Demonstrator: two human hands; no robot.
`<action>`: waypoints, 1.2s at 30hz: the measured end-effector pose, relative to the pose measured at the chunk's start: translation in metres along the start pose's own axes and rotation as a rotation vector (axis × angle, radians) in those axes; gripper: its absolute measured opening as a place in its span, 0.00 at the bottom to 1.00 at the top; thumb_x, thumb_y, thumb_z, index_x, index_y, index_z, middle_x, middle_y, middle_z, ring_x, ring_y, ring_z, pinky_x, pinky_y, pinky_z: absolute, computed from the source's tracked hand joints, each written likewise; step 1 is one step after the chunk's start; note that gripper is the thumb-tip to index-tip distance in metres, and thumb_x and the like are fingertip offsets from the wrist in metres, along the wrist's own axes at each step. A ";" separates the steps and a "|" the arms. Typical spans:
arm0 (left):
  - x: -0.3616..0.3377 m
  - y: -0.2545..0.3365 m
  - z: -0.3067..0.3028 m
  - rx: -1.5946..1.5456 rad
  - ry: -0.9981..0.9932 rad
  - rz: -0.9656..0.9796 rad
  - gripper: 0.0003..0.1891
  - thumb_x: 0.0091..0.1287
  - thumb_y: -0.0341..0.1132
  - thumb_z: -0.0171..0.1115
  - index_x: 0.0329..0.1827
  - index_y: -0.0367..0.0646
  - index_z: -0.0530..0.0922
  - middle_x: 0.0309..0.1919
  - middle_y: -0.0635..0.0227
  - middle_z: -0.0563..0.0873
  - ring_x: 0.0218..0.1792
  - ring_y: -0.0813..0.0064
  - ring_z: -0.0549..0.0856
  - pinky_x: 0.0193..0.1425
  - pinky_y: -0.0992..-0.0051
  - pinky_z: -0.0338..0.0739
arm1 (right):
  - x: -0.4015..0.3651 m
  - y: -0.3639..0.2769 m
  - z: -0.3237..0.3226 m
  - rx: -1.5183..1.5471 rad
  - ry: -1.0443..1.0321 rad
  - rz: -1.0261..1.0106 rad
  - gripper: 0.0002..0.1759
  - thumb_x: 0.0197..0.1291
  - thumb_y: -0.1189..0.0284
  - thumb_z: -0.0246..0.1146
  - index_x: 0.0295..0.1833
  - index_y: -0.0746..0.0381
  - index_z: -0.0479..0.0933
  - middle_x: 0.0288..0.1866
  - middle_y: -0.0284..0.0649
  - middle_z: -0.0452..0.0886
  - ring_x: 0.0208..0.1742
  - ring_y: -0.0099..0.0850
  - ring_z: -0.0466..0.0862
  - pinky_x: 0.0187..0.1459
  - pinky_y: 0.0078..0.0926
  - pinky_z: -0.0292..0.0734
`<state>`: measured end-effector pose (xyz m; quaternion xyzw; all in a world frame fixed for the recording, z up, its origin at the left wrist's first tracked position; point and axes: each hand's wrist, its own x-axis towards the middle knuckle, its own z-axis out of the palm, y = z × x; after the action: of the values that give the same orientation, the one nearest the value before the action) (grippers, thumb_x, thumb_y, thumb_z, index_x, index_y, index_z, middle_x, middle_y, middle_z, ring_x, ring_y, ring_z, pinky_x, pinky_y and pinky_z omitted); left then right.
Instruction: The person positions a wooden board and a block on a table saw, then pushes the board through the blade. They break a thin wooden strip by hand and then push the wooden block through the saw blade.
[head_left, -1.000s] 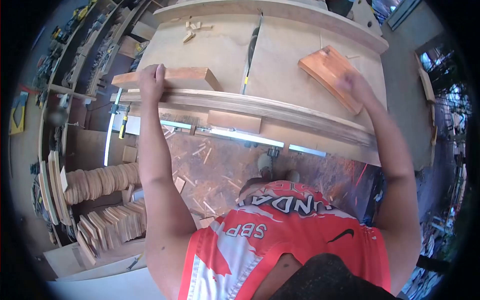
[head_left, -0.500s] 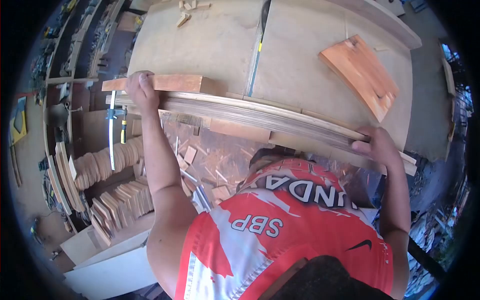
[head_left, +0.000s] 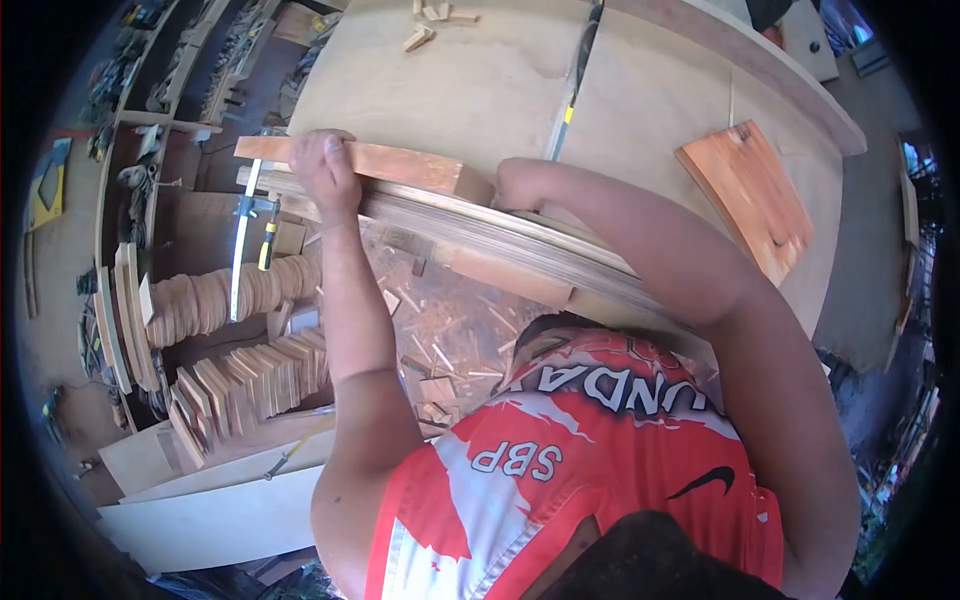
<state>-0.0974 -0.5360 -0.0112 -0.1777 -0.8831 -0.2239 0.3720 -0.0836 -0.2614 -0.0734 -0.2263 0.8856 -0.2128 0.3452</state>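
My left hand is closed over a thick wooden block, fingers curled on its far side. The block lies along the table's near edge, above a long strip of layered wood. My right hand is bent inward at the right end of the block; its fingers are mostly hidden, so whether it grips anything does not show. A bar clamp with a yellow-and-black handle sits at the left end of the strip.
A curved, orange-toned board rests on the right of the worktable. Small wood offcuts lie at its far side. Rows of cut wooden pieces stand at lower left, beside shelving. Scraps litter the floor.
My right hand has left the right end of the long strip and come left to the end of the block. My left hand stays on the block; the view has shifted.
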 end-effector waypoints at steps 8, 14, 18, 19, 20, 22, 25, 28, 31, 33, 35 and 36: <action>-0.001 0.000 0.003 -0.014 0.016 -0.035 0.21 0.75 0.41 0.43 0.30 0.44 0.83 0.31 0.61 0.84 0.40 0.55 0.80 0.54 0.58 0.67 | 0.015 0.027 -0.082 -0.097 0.057 -0.038 0.25 0.54 0.47 0.68 0.22 0.59 0.85 0.18 0.44 0.82 0.19 0.35 0.81 0.28 0.40 0.78; -0.003 -0.007 0.003 0.021 -0.032 -0.006 0.21 0.76 0.41 0.43 0.30 0.43 0.83 0.31 0.60 0.84 0.39 0.56 0.81 0.52 0.58 0.69 | -0.003 -0.002 -0.146 0.103 0.371 -0.062 0.27 0.66 0.51 0.65 0.44 0.69 0.83 0.35 0.52 0.86 0.32 0.40 0.86 0.39 0.39 0.81; 0.001 -0.003 0.003 -0.046 0.012 0.015 0.22 0.75 0.40 0.44 0.28 0.41 0.83 0.27 0.59 0.84 0.33 0.55 0.81 0.45 0.58 0.70 | -0.073 0.058 -0.059 -0.084 0.359 -0.153 0.22 0.65 0.55 0.63 0.35 0.67 0.84 0.35 0.55 0.85 0.41 0.50 0.86 0.45 0.50 0.79; 0.001 -0.002 0.003 -0.051 0.003 0.014 0.22 0.75 0.40 0.44 0.28 0.41 0.83 0.27 0.59 0.84 0.33 0.55 0.81 0.45 0.58 0.70 | -0.099 0.063 -0.038 -0.143 0.205 -0.012 0.20 0.63 0.58 0.65 0.37 0.67 0.84 0.38 0.55 0.86 0.44 0.50 0.86 0.47 0.50 0.79; 0.001 -0.001 0.003 -0.045 0.010 0.010 0.22 0.75 0.40 0.45 0.28 0.41 0.83 0.27 0.59 0.84 0.33 0.55 0.81 0.45 0.58 0.70 | -0.116 0.082 -0.006 -0.045 0.154 0.036 0.14 0.61 0.63 0.67 0.39 0.64 0.85 0.38 0.52 0.87 0.43 0.49 0.87 0.47 0.48 0.80; 0.002 0.001 0.003 -0.030 0.020 0.006 0.21 0.74 0.39 0.45 0.27 0.39 0.83 0.26 0.59 0.84 0.32 0.55 0.81 0.44 0.58 0.70 | -0.146 0.084 0.019 0.198 0.137 0.068 0.08 0.59 0.68 0.67 0.39 0.61 0.86 0.38 0.49 0.88 0.42 0.47 0.87 0.47 0.45 0.81; 0.001 0.001 0.005 -0.027 0.023 0.027 0.20 0.72 0.38 0.45 0.27 0.39 0.82 0.28 0.59 0.84 0.33 0.54 0.81 0.44 0.58 0.69 | -0.136 0.088 0.028 0.250 0.158 -0.009 0.06 0.58 0.72 0.67 0.38 0.60 0.86 0.36 0.47 0.87 0.39 0.46 0.87 0.44 0.44 0.81; 0.000 0.000 0.004 -0.033 0.013 0.032 0.20 0.73 0.39 0.45 0.28 0.39 0.82 0.28 0.58 0.85 0.34 0.54 0.81 0.45 0.58 0.70 | -0.106 0.085 0.038 0.219 0.261 -0.169 0.06 0.57 0.71 0.67 0.36 0.62 0.86 0.34 0.49 0.86 0.37 0.48 0.86 0.42 0.44 0.80; -0.002 -0.003 0.005 0.004 -0.004 -0.003 0.24 0.76 0.42 0.43 0.31 0.35 0.83 0.29 0.56 0.85 0.34 0.56 0.83 0.44 0.58 0.72 | -0.076 0.064 0.026 0.085 0.101 -0.071 0.08 0.57 0.69 0.66 0.35 0.62 0.85 0.34 0.50 0.86 0.37 0.49 0.85 0.42 0.45 0.80; 0.000 -0.001 0.002 -0.019 -0.019 -0.008 0.25 0.75 0.42 0.43 0.31 0.35 0.84 0.29 0.55 0.85 0.34 0.56 0.83 0.43 0.58 0.72 | -0.073 0.055 0.023 0.129 0.174 -0.129 0.08 0.59 0.68 0.65 0.36 0.61 0.85 0.34 0.50 0.85 0.38 0.52 0.84 0.43 0.46 0.79; 0.000 -0.003 0.003 -0.061 -0.022 -0.032 0.23 0.74 0.42 0.45 0.30 0.38 0.84 0.28 0.55 0.85 0.33 0.53 0.82 0.41 0.57 0.71 | -0.096 0.047 0.007 0.172 0.195 -0.106 0.08 0.59 0.68 0.65 0.37 0.61 0.85 0.34 0.50 0.85 0.38 0.52 0.84 0.43 0.47 0.79; -0.002 -0.006 0.005 -0.059 -0.014 -0.040 0.23 0.74 0.43 0.45 0.30 0.37 0.84 0.28 0.54 0.85 0.33 0.52 0.83 0.41 0.57 0.72 | -0.109 0.046 0.002 0.212 0.213 -0.090 0.07 0.59 0.68 0.66 0.38 0.60 0.85 0.34 0.51 0.85 0.38 0.52 0.84 0.43 0.48 0.78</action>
<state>-0.1020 -0.5384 -0.0177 -0.1724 -0.8820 -0.2560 0.3560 -0.0219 -0.1651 -0.0427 -0.2040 0.8789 -0.3430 0.2613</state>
